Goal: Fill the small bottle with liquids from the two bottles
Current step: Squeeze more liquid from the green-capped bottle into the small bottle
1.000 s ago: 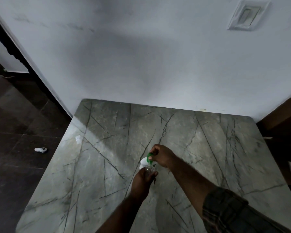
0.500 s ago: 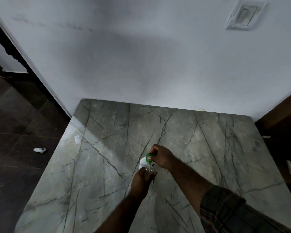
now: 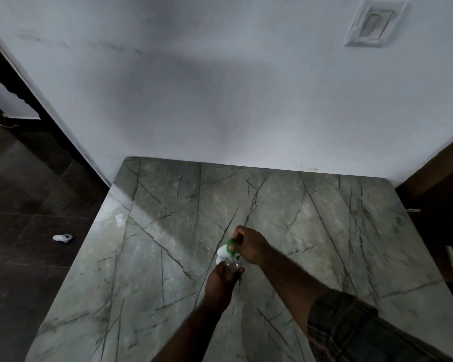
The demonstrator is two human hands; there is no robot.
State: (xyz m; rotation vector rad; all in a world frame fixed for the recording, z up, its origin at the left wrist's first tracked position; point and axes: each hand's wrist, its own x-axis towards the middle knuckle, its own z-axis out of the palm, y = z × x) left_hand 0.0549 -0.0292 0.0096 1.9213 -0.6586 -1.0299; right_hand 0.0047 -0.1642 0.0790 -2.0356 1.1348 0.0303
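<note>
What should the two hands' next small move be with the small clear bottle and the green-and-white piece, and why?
Probably steady the small clear bottle in the left hand while the right hand eases the green-and-white piece squarely onto its mouth. The piece sits right at the bottle's top, above the grey marble table; whether it is seated is unclear.

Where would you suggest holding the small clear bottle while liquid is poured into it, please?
Grip the small clear bottle around its body, from the near side and below, as the left hand does; its top sits under the tilted white bottle in the right hand, so the neck should probably be left free.
</note>
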